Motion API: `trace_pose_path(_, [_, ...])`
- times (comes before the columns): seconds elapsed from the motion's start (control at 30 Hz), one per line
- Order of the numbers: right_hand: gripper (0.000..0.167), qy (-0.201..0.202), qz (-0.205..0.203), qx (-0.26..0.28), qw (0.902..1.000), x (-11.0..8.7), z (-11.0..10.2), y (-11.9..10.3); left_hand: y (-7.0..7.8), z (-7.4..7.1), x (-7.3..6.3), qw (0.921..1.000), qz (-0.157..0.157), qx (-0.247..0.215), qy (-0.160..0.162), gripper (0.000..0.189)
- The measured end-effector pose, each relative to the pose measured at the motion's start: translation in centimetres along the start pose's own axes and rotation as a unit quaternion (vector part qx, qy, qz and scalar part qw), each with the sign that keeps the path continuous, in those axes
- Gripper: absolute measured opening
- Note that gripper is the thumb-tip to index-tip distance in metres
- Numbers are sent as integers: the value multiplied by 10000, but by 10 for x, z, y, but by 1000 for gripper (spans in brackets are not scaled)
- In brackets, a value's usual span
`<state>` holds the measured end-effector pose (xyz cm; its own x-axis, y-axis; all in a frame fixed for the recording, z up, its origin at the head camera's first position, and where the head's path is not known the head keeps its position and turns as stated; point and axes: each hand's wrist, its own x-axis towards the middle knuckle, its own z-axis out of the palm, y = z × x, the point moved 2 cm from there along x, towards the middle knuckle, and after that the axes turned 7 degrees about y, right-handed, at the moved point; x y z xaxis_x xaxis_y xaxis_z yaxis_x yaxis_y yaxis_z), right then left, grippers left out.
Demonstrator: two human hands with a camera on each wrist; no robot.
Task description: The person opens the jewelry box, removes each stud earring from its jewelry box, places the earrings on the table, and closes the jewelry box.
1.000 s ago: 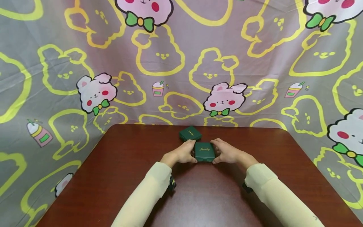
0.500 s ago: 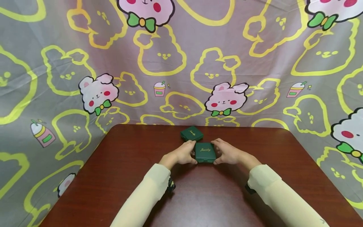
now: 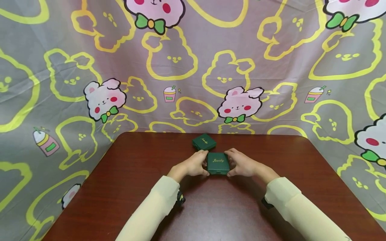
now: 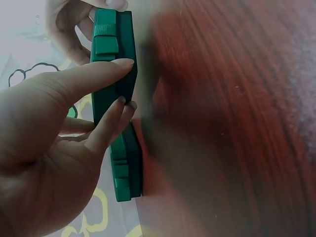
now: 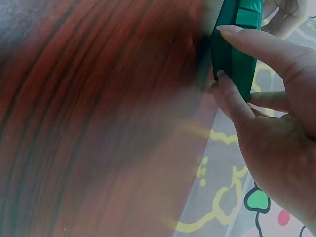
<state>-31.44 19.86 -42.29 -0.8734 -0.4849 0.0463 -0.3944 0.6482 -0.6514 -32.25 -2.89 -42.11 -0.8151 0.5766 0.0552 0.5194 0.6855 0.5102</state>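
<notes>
A dark green jewelry box point(image 3: 218, 164) with gold "Jewelry" lettering on its lid is held between both hands, lid up and catch towards me. My left hand point(image 3: 194, 163) grips its left side; in the left wrist view the thumb point(image 4: 106, 74) lies along the catch side and the fingertips reach the lower edge. The right hand point(image 3: 242, 163) grips the opposite side in the same way, its thumb point(image 5: 252, 42) near the catch point(image 5: 248, 19). Whether the box touches the tabletop is unclear. A second green jewelry box point(image 3: 204, 142) sits just behind, turned at an angle.
The reddish-brown wooden table point(image 3: 135, 157) spreads out around both boxes, with rounded far corners. A grey curtain point(image 3: 193, 43) printed with bears and rabbits hangs behind it and along both sides.
The held jewelry box and both hands have come slightly towards me, widening the space to the rear box. Both hands keep their grip, and the view has shifted a little.
</notes>
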Motion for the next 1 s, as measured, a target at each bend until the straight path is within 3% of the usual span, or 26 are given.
trace_pose_path(0.23, [94,-35,-35,26,10000,-3,3,-4,-1,0,-5,9999,54,-137,1,96])
trace_pose_path(0.47, [94,-35,-235,-68,9997,-6,7,-10,2,0,-11,9998,163,119,6,93])
trace_pose_path(1.0, [93,-220,-251,-332,9989,-12,15,-13,-1,9,-22,9998,-49,-57,-169,101])
